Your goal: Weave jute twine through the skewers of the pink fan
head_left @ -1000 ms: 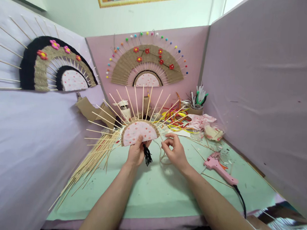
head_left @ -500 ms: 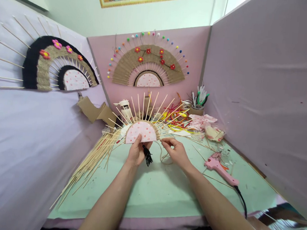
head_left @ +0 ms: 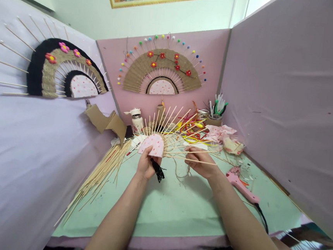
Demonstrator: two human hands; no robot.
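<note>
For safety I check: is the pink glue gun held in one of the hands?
No, the pink glue gun lies on the green tabletop, to the right of the person's right forearm.

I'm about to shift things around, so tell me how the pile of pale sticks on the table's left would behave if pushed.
The pale sticks look stiff, lying nearly straight. They'd probably slide or roll apart, since no tie shows and the near ends splay. Being so thin, they may snap if bent.
</note>
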